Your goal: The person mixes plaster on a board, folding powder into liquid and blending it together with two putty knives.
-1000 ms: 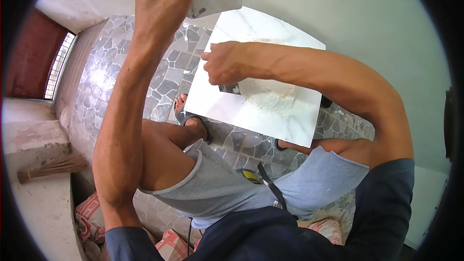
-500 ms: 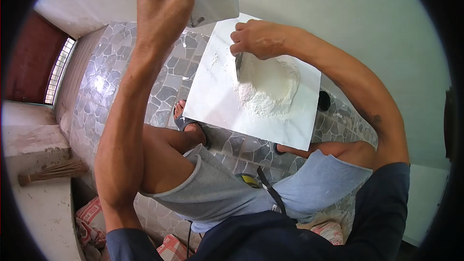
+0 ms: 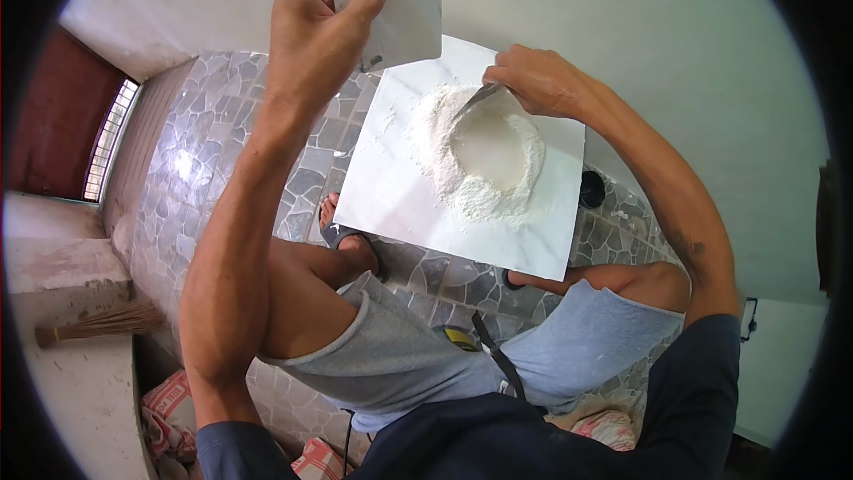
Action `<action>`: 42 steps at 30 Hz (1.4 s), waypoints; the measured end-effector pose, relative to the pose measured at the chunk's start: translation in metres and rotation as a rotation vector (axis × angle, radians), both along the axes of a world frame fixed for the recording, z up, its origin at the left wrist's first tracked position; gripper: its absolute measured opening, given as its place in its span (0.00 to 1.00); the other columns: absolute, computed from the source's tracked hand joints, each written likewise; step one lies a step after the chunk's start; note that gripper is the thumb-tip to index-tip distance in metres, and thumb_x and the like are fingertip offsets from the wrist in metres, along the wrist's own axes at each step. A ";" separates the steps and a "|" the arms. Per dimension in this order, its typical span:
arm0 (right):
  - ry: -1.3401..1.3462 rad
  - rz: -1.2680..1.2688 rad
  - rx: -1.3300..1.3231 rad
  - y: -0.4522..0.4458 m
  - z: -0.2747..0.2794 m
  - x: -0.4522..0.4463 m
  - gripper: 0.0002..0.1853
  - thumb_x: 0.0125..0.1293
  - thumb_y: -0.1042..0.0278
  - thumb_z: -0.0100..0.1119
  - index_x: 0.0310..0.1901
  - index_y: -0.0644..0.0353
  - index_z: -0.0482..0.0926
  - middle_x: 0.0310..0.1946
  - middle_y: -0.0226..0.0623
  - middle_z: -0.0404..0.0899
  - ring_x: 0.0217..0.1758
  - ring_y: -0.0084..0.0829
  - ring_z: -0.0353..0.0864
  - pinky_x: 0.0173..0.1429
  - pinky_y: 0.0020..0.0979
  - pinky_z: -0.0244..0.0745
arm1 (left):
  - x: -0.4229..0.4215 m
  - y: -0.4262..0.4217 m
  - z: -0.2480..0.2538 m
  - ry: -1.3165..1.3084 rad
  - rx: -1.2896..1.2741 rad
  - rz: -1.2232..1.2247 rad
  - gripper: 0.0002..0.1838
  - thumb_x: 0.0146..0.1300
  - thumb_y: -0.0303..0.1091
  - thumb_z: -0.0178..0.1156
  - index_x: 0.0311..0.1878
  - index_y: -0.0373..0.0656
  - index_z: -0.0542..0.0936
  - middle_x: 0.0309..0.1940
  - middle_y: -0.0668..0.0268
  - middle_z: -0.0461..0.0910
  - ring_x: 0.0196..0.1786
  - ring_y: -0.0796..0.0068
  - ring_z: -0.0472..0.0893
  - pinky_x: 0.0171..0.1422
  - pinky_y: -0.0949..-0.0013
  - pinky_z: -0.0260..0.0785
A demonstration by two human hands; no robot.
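Head camera: we see the right hand (image 3: 540, 80) moved from the powder's left side to its far right side since half a second ago, so its thin blade (image 3: 477, 99) now slants across the far lip of the white powder (image 3: 480, 198); we judge that the work has shifted from the outer edge to the inner rim. That hand is clamped on the blade; whether the tip touches powder, we cannot tell. Our left hand (image 3: 315, 40) grips a flat plate (image 3: 404, 13), raised at the far left. The powder lies mid-slab on the white slab (image 3: 382, 187), heaped loose and crumbly in a ring around a smooth, pale pool (image 3: 491, 149) that looks liquid.
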State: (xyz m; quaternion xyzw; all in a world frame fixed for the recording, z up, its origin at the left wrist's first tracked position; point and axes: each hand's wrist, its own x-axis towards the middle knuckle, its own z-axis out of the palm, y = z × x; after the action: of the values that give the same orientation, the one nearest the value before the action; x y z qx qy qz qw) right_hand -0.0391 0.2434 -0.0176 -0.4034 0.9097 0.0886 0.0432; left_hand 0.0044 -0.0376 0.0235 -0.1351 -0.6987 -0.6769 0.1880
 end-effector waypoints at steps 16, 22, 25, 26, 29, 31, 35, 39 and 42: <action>-0.064 -0.633 -0.526 0.040 0.025 0.056 0.12 0.71 0.64 0.54 0.43 0.66 0.78 0.24 0.45 0.79 0.28 0.37 0.82 0.38 0.39 0.76 | 0.002 0.044 -0.030 -0.071 -0.205 -0.156 0.25 0.65 0.28 0.59 0.63 0.29 0.69 0.48 0.46 0.83 0.47 0.64 0.86 0.53 0.60 0.79; -0.226 -0.902 -0.912 0.034 0.022 0.071 0.14 0.69 0.63 0.52 0.38 0.69 0.76 0.22 0.43 0.80 0.22 0.33 0.84 0.34 0.36 0.80 | 0.011 0.083 -0.037 -0.078 -0.487 -0.141 0.22 0.66 0.29 0.58 0.61 0.32 0.68 0.38 0.47 0.83 0.39 0.60 0.85 0.45 0.57 0.78; -0.214 -0.949 -0.972 0.027 0.019 0.075 0.14 0.69 0.63 0.53 0.37 0.70 0.75 0.22 0.43 0.81 0.21 0.33 0.85 0.31 0.35 0.80 | 0.018 0.112 -0.042 -0.062 -0.555 -0.196 0.24 0.64 0.29 0.55 0.61 0.33 0.64 0.33 0.39 0.81 0.37 0.39 0.84 0.47 0.45 0.75; -0.212 -0.964 -0.978 0.021 0.020 0.076 0.14 0.68 0.63 0.53 0.36 0.70 0.75 0.22 0.43 0.81 0.22 0.33 0.86 0.31 0.34 0.80 | 0.021 0.122 -0.045 -0.036 -0.573 -0.204 0.24 0.64 0.29 0.55 0.61 0.33 0.64 0.32 0.37 0.81 0.38 0.35 0.83 0.48 0.43 0.74; -0.187 -0.972 -1.004 0.014 0.024 0.082 0.13 0.67 0.64 0.55 0.36 0.70 0.75 0.22 0.43 0.81 0.23 0.35 0.87 0.31 0.35 0.80 | 0.023 0.137 -0.043 -0.030 -0.572 -0.227 0.24 0.62 0.28 0.54 0.61 0.33 0.64 0.36 0.33 0.81 0.41 0.29 0.81 0.49 0.40 0.72; -0.180 -0.980 -1.034 0.020 0.025 0.087 0.13 0.67 0.65 0.55 0.37 0.70 0.75 0.23 0.43 0.81 0.23 0.34 0.87 0.30 0.34 0.80 | 0.018 0.142 -0.044 -0.019 -0.592 -0.220 0.25 0.61 0.28 0.54 0.61 0.33 0.64 0.37 0.33 0.81 0.42 0.31 0.81 0.49 0.40 0.73; -0.217 -1.038 -1.151 0.040 0.035 0.110 0.13 0.69 0.66 0.54 0.40 0.71 0.76 0.25 0.40 0.83 0.21 0.30 0.84 0.27 0.31 0.78 | 0.002 0.138 -0.054 -0.001 -0.646 -0.233 0.24 0.62 0.28 0.55 0.62 0.35 0.64 0.38 0.33 0.81 0.43 0.30 0.81 0.50 0.40 0.72; -0.312 -1.162 -1.175 0.077 0.011 0.158 0.13 0.70 0.68 0.54 0.43 0.72 0.77 0.26 0.38 0.84 0.19 0.25 0.82 0.25 0.27 0.76 | -0.014 0.121 -0.063 0.005 -0.726 -0.282 0.24 0.65 0.29 0.57 0.63 0.38 0.65 0.40 0.35 0.82 0.45 0.32 0.83 0.51 0.44 0.74; -0.590 -1.352 -1.212 0.104 -0.033 0.203 0.12 0.72 0.69 0.55 0.47 0.72 0.78 0.31 0.41 0.85 0.24 0.25 0.84 0.26 0.27 0.79 | -0.023 0.107 -0.065 0.022 -0.708 -0.310 0.24 0.66 0.30 0.58 0.64 0.37 0.66 0.42 0.38 0.83 0.45 0.38 0.85 0.52 0.48 0.75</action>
State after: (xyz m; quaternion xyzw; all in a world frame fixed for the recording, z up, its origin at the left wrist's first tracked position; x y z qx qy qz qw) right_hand 0.1637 0.3478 -0.0509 0.2477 0.7939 -0.5469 0.0967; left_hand -0.0181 0.0692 -0.0414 -0.3031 -0.8584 -0.4126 0.0326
